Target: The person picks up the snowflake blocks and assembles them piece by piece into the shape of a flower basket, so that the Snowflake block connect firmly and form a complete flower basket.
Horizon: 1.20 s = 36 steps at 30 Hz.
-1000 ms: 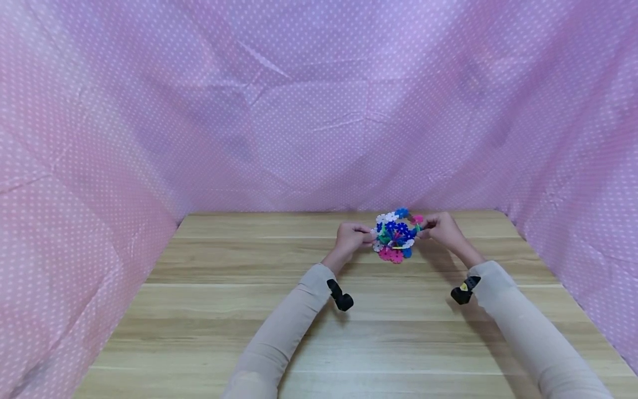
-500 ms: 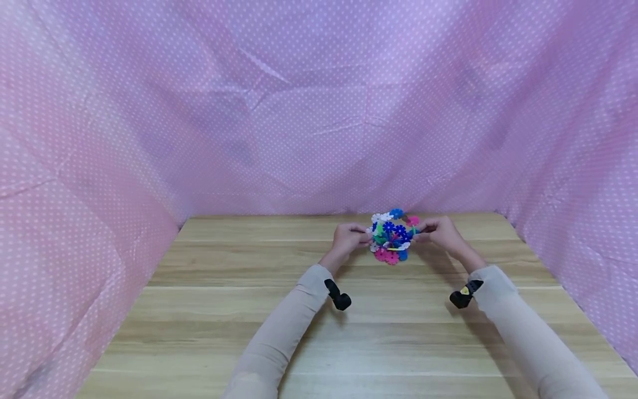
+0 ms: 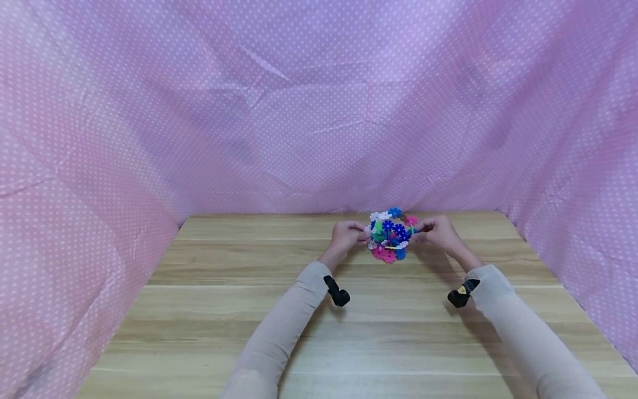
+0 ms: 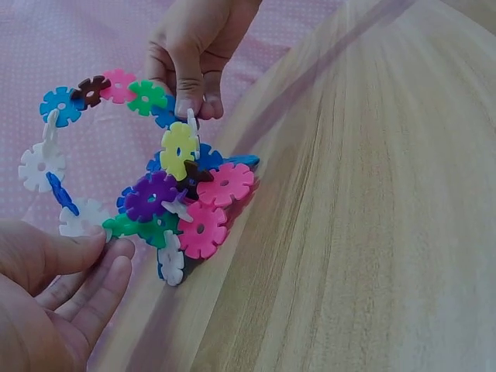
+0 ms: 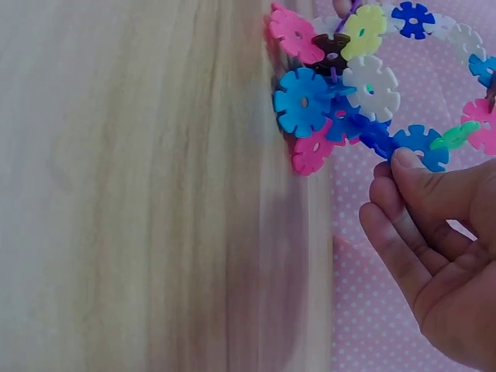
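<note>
Between my two hands, near the back edge of the table, is a basket-like build of interlocking plastic snowflake discs (image 3: 389, 235). It has a cluster of blue, pink, white, yellow, purple and green discs below and a looped handle of linked discs (image 4: 91, 91) above. My left hand (image 3: 345, 238) pinches a white disc (image 4: 84, 218) at the left foot of the loop. On the other side, my right hand (image 3: 438, 233) pinches a blue disc (image 5: 420, 146) between thumb and fingers. In the left wrist view the pink discs (image 4: 203, 229) sit at or just above the tabletop.
The wooden table (image 3: 239, 310) stretches toward me under both forearms. A pink dotted cloth (image 3: 319, 111) hangs behind it and along both sides. Each wrist wears a black camera (image 3: 339, 293).
Both hands and the disc build have shifted slightly to the left. The pinching grip of each hand looks the same.
</note>
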Each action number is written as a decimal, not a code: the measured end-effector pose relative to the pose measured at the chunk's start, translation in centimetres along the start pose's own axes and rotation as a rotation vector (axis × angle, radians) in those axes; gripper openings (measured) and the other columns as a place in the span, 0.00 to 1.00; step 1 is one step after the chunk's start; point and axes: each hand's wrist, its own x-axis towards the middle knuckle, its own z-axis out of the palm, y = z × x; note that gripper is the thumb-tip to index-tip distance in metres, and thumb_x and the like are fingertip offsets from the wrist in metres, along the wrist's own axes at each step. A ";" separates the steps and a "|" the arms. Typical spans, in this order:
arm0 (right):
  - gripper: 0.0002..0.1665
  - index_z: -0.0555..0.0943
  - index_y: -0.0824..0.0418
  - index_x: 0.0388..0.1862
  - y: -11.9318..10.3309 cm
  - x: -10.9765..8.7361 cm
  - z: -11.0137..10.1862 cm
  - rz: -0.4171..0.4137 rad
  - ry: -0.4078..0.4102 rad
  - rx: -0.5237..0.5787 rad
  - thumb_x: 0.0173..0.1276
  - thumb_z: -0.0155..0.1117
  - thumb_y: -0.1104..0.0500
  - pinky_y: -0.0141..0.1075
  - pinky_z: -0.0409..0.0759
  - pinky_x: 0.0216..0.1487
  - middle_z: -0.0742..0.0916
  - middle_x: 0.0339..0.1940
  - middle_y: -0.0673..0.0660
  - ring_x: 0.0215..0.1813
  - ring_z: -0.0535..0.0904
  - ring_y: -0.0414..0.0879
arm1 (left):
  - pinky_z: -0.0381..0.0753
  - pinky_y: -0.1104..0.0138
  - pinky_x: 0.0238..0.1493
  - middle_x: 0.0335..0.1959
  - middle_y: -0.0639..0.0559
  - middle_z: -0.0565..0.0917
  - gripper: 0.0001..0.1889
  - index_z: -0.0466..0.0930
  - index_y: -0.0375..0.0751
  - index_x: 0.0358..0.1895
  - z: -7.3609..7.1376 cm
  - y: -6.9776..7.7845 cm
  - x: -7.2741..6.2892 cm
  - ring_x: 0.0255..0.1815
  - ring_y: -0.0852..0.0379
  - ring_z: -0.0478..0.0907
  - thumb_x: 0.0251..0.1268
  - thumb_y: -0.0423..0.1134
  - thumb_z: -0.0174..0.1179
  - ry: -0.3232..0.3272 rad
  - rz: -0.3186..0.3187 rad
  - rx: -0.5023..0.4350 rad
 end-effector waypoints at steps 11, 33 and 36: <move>0.19 0.82 0.77 0.53 0.6 0.4 -0.2 0.035 -0.034 0.104 0.66 0.70 0.68 0.32 0.87 0.44 0.89 0.44 0.66 0.37 0.83 0.33 | 0.88 0.56 0.52 0.42 0.34 0.89 0.11 0.84 0.27 0.46 -0.5 0.0 0.6 0.42 0.44 0.90 0.60 0.21 0.67 -0.043 0.005 -0.001; 0.23 0.78 0.79 0.57 1.1 1.0 -0.7 0.017 -0.074 0.172 0.65 0.69 0.70 0.29 0.86 0.45 0.88 0.46 0.72 0.38 0.84 0.33 | 0.87 0.55 0.55 0.45 0.34 0.89 0.16 0.83 0.30 0.54 -0.9 0.3 0.9 0.43 0.47 0.90 0.62 0.24 0.67 -0.086 0.008 0.050; 0.24 0.78 0.80 0.57 1.2 1.0 -0.9 0.010 -0.091 0.176 0.65 0.70 0.69 0.31 0.87 0.45 0.89 0.45 0.70 0.38 0.85 0.34 | 0.87 0.56 0.55 0.46 0.35 0.89 0.16 0.84 0.31 0.54 -1.0 0.3 0.9 0.44 0.48 0.90 0.61 0.25 0.68 -0.088 0.001 0.059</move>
